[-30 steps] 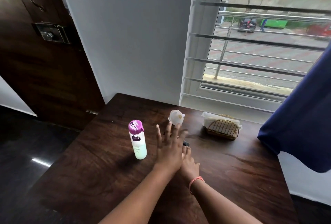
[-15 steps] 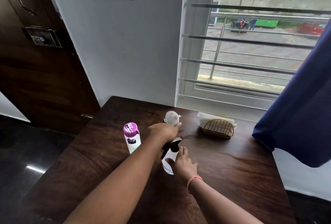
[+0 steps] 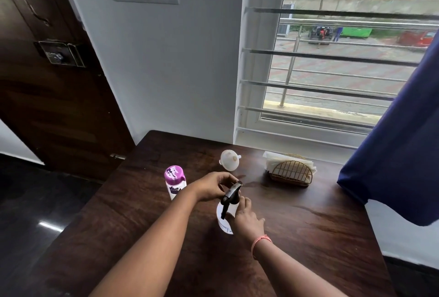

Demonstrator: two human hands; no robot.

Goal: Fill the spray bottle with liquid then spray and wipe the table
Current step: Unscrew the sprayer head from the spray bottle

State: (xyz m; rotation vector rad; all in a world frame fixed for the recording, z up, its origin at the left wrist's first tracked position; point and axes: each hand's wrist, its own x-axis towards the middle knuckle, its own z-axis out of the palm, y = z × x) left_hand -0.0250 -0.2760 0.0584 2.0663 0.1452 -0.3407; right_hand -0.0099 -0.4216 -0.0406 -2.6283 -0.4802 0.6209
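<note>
A white plastic spray bottle with a black trigger head is standing near the middle of the dark wooden worktop. The right hand is gripping its body, while the left hand is pinching the black head. Just left, a white bottle with a purple cap is standing upright. Farther back, a white plastic funnel is lying beside a gold wire napkin holder.
</note>
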